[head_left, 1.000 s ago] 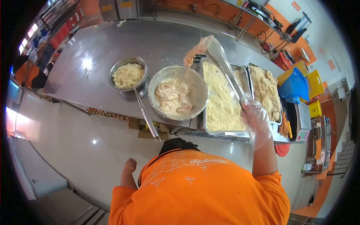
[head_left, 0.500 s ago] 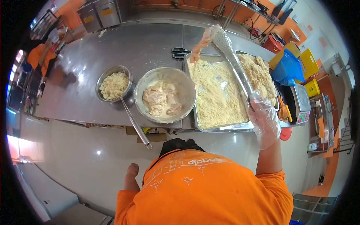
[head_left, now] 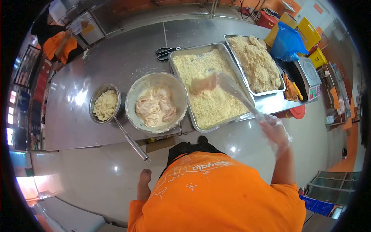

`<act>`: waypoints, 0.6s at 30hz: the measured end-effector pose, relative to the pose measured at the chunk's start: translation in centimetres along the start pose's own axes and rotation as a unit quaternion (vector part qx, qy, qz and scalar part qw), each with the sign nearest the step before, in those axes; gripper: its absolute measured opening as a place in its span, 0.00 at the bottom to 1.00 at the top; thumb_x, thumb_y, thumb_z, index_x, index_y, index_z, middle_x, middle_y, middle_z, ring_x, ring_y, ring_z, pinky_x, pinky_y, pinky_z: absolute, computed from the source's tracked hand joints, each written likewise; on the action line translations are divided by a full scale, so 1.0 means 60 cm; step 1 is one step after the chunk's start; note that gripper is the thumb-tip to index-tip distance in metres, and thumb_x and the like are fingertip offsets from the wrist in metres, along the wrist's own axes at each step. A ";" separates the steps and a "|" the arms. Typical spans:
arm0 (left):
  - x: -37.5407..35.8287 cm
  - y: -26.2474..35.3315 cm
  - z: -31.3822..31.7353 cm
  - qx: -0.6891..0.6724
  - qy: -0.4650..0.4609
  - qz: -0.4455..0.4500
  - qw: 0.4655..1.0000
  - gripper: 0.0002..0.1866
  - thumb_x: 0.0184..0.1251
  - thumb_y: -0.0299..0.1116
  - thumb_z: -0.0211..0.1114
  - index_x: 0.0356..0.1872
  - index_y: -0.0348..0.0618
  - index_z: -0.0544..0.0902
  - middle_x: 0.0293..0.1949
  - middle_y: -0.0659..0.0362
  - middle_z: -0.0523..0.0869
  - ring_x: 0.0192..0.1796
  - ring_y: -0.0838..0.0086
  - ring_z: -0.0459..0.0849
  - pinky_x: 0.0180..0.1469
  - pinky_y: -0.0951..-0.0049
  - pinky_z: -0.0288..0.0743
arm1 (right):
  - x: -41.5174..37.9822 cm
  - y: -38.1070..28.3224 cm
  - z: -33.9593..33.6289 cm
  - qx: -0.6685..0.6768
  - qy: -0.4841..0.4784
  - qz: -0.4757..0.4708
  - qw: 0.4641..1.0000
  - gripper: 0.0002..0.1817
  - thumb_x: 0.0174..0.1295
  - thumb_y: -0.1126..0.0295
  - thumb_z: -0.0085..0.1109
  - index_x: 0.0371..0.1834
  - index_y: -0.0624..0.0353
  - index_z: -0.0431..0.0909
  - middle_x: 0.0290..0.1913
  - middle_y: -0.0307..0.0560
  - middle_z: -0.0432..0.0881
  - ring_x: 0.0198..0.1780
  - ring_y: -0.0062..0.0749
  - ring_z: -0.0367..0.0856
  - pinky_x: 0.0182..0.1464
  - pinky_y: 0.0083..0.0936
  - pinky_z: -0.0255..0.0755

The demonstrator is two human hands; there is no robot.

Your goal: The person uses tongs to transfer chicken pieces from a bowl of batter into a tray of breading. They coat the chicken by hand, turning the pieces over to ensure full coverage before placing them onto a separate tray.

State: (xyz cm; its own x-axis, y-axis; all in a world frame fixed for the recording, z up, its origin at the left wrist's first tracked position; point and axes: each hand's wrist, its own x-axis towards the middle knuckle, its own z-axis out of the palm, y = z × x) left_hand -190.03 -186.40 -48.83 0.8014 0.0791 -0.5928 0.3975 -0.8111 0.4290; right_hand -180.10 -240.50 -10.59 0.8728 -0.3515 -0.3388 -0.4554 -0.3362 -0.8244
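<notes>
My right hand (head_left: pixel 274 135), in a clear plastic glove, is closed around the handle end of metal tongs (head_left: pixel 234 91), blurred by motion. At their far end is a piece of raw meat (head_left: pixel 205 84), low over a metal tray (head_left: pixel 198 124) spread with pale yellow flour (head_left: pixel 216 110). To the left, a metal bowl (head_left: pixel 133 87) holds more raw pieces (head_left: pixel 152 106) in a milky liquid. My left hand (head_left: pixel 145 176) hangs beside my body below the table, its fingers hidden.
A long-handled strainer (head_left: pixel 133 141) with pale crumbs (head_left: pixel 105 105) sits left of the bowl. Black-handled scissors (head_left: pixel 166 52) lie behind the tray. To the right stand a second tray (head_left: pixel 257 93) heaped with crumbly flour, a blue bag (head_left: pixel 288 42) and a scale (head_left: pixel 309 73). Another person (head_left: pixel 60 44) is far left.
My right hand has lowered the tongs, bringing the meat from above the tray's back edge down to the flour. The view has shifted, and another person shows more fully at far left.
</notes>
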 end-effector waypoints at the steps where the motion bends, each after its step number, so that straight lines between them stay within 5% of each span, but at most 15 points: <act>1: -0.005 0.009 -0.007 0.001 0.008 0.015 1.000 0.14 0.53 0.39 0.56 0.37 0.43 0.78 0.36 0.48 0.81 0.41 0.58 0.79 0.44 0.65 0.72 | 0.009 0.049 -0.030 -0.045 0.028 -0.035 0.998 0.16 0.57 0.61 0.54 0.41 0.62 0.74 0.24 0.29 0.68 0.27 0.15 0.63 0.28 0.15 0.59; 5: -0.016 0.056 -0.038 0.009 -0.022 -0.053 0.998 0.13 0.53 0.38 0.55 0.37 0.42 0.78 0.36 0.48 0.80 0.41 0.58 0.79 0.44 0.65 0.72 | -0.008 0.056 -0.073 -0.092 0.070 -0.073 0.991 0.17 0.57 0.60 0.52 0.46 0.59 0.74 0.29 0.35 0.75 0.29 0.22 0.71 0.32 0.19 0.64; 8: 0.004 0.038 -0.025 0.005 -0.020 -0.041 0.999 0.13 0.54 0.38 0.55 0.36 0.42 0.77 0.36 0.48 0.80 0.41 0.58 0.79 0.44 0.65 0.72 | -0.027 -0.059 -0.032 -0.349 0.083 -0.092 0.929 0.19 0.56 0.59 0.51 0.49 0.57 0.72 0.34 0.46 0.79 0.29 0.33 0.76 0.34 0.26 0.68; 10: 0.016 0.029 -0.021 -0.037 -0.013 -0.049 0.998 0.13 0.55 0.38 0.54 0.36 0.41 0.77 0.36 0.47 0.80 0.41 0.58 0.79 0.44 0.65 0.71 | -0.019 -0.093 -0.001 -0.434 0.044 -0.116 0.892 0.23 0.53 0.55 0.52 0.53 0.49 0.69 0.40 0.53 0.77 0.39 0.44 0.77 0.42 0.29 0.69; 13: 0.006 0.069 -0.050 -0.008 0.005 -0.012 1.000 0.13 0.55 0.39 0.55 0.37 0.41 0.77 0.36 0.47 0.80 0.41 0.58 0.79 0.45 0.66 0.71 | 0.005 -0.130 0.043 -0.541 -0.035 -0.347 0.765 0.23 0.56 0.59 0.50 0.55 0.52 0.66 0.27 0.49 0.78 0.29 0.37 0.77 0.33 0.33 0.71; 18: 0.002 0.058 -0.055 0.022 0.012 -0.010 1.000 0.12 0.57 0.36 0.53 0.37 0.41 0.77 0.39 0.47 0.79 0.44 0.58 0.78 0.46 0.66 0.71 | 0.017 -0.253 0.138 -0.711 -0.144 -0.397 0.562 0.19 0.52 0.67 0.50 0.48 0.58 0.68 0.29 0.41 0.79 0.31 0.33 0.79 0.31 0.32 0.69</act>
State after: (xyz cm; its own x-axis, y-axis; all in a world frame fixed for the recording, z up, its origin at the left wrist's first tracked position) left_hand -187.09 -187.31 -45.17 0.8039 0.1097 -0.5846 0.3946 -0.8337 0.3863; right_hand -170.83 -228.53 -2.21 0.7991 0.4897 -0.3487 0.5965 -0.7178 0.3590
